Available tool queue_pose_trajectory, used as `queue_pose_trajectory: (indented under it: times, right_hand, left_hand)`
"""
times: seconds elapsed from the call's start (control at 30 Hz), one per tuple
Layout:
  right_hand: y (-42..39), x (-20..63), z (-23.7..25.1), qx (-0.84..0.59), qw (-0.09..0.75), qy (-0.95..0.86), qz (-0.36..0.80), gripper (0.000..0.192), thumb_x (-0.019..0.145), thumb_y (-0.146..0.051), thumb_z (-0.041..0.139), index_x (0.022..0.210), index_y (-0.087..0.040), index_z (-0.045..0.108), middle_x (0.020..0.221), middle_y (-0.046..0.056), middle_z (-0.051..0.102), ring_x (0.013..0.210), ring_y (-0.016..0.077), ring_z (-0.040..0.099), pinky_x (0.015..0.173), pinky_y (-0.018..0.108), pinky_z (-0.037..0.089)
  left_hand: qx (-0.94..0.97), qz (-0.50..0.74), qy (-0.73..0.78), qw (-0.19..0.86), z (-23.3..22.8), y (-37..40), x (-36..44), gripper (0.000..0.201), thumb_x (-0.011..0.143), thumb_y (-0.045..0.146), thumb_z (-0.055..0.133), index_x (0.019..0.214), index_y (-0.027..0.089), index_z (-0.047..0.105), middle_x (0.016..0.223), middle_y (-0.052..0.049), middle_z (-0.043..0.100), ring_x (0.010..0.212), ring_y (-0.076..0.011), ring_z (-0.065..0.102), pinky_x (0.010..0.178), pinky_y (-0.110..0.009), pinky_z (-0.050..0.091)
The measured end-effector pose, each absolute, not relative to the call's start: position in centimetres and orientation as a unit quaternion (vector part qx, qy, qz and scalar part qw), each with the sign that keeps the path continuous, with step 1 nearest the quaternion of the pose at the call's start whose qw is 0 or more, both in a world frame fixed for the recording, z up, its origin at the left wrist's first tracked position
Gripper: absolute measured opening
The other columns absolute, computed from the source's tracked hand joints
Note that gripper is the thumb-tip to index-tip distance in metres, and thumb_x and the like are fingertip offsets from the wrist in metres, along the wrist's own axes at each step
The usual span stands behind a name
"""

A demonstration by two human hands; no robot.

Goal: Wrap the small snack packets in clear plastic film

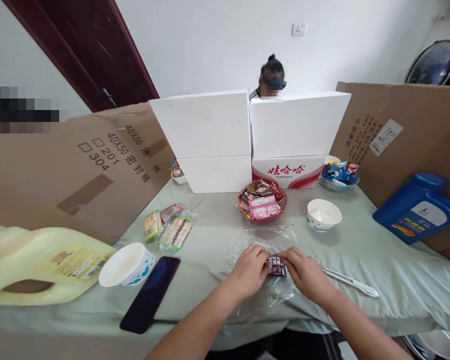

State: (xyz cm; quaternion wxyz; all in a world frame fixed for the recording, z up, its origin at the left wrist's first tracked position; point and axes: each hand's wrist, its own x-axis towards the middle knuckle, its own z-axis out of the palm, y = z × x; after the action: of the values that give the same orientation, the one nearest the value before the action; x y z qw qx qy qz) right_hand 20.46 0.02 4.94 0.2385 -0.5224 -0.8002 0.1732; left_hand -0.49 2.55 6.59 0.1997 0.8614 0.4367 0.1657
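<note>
Between my hands, low over the table, is a small dark brown packet with white lettering. My left hand pinches its left side, and my right hand grips its right edge with the fingertips. Crumpled clear plastic wrap lies beneath and around both hands. Just right of my right hand rests a thin white-handled tool, its far end partly hidden by the hand. Farther back, a red bowl holds several wrapped snacks, with a pink-and-white packet on top.
Left are a yellow jug, a paper bowl, a black phone and wrapped snacks. Right are another paper bowl, a snack bowl and a blue bottle. White boxes and cardboard stand behind; a person sits beyond.
</note>
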Motion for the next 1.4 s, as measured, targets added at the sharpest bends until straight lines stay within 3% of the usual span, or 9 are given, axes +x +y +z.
queue_pose_trajectory:
  times: [0.17, 0.3, 0.5, 0.6, 0.73, 0.87, 1.1, 1.23, 1.4]
  right_hand:
    - [2.5, 19.9, -0.6, -0.544, 0.220, -0.809, 0.028, 0.039, 0.085, -0.007, 0.044, 0.117, -0.019, 0.063, 0.121, 0.010, 0.063, 0.110, 0.0247, 0.054, 0.093, 0.042, 0.043]
    - [2.2, 20.5, -2.4, -0.548, 0.234, -0.803, 0.004, 0.037, 0.087, -0.009, 0.045, 0.117, -0.021, 0.063, 0.121, 0.009, 0.063, 0.110, 0.0239, 0.054, 0.092, 0.041, 0.042]
    - [2.3, 20.4, -2.5, -0.542, 0.252, -0.802, -0.010, 0.032, 0.089, -0.010, 0.046, 0.114, -0.021, 0.064, 0.118, 0.008, 0.065, 0.107, 0.0232, 0.055, 0.088, 0.039, 0.043]
    - [2.3, 20.4, -2.7, -0.541, 0.255, -0.802, -0.006, 0.032, 0.088, -0.010, 0.047, 0.114, -0.021, 0.063, 0.119, 0.007, 0.065, 0.106, 0.0235, 0.056, 0.089, 0.039, 0.043]
    - [2.3, 20.3, -2.7, -0.540, 0.268, -0.798, -0.006, 0.032, 0.089, -0.010, 0.045, 0.112, -0.022, 0.064, 0.117, 0.007, 0.065, 0.106, 0.0231, 0.057, 0.088, 0.039, 0.043]
    - [2.3, 20.2, -2.6, -0.542, 0.270, -0.796, -0.007, 0.033, 0.088, -0.010, 0.044, 0.110, -0.022, 0.065, 0.116, 0.007, 0.066, 0.105, 0.0233, 0.058, 0.088, 0.040, 0.044]
    - [2.3, 20.1, -2.8, -0.544, 0.275, -0.793, -0.002, 0.032, 0.087, -0.009, 0.047, 0.110, -0.022, 0.065, 0.116, 0.006, 0.066, 0.105, 0.0227, 0.058, 0.089, 0.039, 0.044]
    - [2.3, 20.1, -2.7, -0.543, 0.286, -0.790, 0.006, 0.032, 0.088, -0.010, 0.048, 0.110, -0.023, 0.065, 0.115, 0.005, 0.066, 0.104, 0.0228, 0.058, 0.089, 0.039, 0.044]
    - [2.4, 20.3, -2.6, -0.541, 0.273, -0.795, 0.005, 0.032, 0.088, -0.010, 0.048, 0.113, -0.022, 0.063, 0.117, 0.006, 0.065, 0.107, 0.0229, 0.057, 0.090, 0.039, 0.044]
  left_hand:
    - [0.843, 0.094, 0.499, 0.177, 3.5, 3.9, 0.9, 0.045, 0.065, 0.040, 0.081, 0.102, 0.020, 0.068, 0.098, -0.010, 0.063, 0.095, -0.0319, 0.058, 0.086, -0.046, 0.046]
    - [0.825, 0.107, 0.496, 0.250, 3.4, 2.5, -1.1, 0.049, 0.055, 0.033, 0.086, 0.100, 0.022, 0.067, 0.102, -0.007, 0.062, 0.097, -0.0287, 0.058, 0.084, -0.039, 0.048]
    - [0.807, 0.079, 0.453, 0.371, 4.2, 1.0, -1.6, 0.047, 0.059, 0.020, 0.081, 0.103, 0.025, 0.065, 0.097, -0.001, 0.069, 0.086, -0.0214, 0.064, 0.077, -0.029, 0.050]
    - [0.796, 0.140, 0.429, 0.404, 6.0, 3.6, -2.2, 0.048, 0.064, 0.014, 0.074, 0.109, 0.023, 0.063, 0.102, -0.001, 0.069, 0.088, -0.0199, 0.066, 0.079, -0.028, 0.051]
    - [0.847, 0.280, 0.403, 0.205, 11.6, 11.3, -3.2, 0.047, 0.070, 0.005, 0.056, 0.113, 0.021, 0.063, 0.112, -0.006, 0.067, 0.104, -0.0228, 0.061, 0.094, -0.036, 0.045]
    - [0.881, 0.233, 0.411, 0.028, 16.4, 19.8, -2.4, 0.045, 0.070, 0.001, 0.051, 0.105, 0.024, 0.068, 0.108, -0.005, 0.068, 0.107, -0.0243, 0.059, 0.101, -0.043, 0.039]
    - [0.909, 0.127, 0.395, 0.041, 13.6, 25.9, 0.9, 0.037, 0.066, 0.003, 0.060, 0.095, 0.024, 0.070, 0.098, 0.000, 0.071, 0.093, -0.0214, 0.064, 0.084, -0.030, 0.047]
    - [0.895, 0.156, 0.418, 0.031, 12.4, 25.5, 0.5, 0.043, 0.065, 0.007, 0.064, 0.105, 0.022, 0.066, 0.108, -0.005, 0.067, 0.101, -0.0263, 0.060, 0.090, -0.037, 0.046]
    - [0.865, 0.237, 0.442, -0.002, 11.7, 20.1, 0.2, 0.037, 0.081, 0.006, 0.047, 0.114, 0.018, 0.059, 0.116, -0.011, 0.060, 0.112, -0.0254, 0.053, 0.102, -0.044, 0.038]
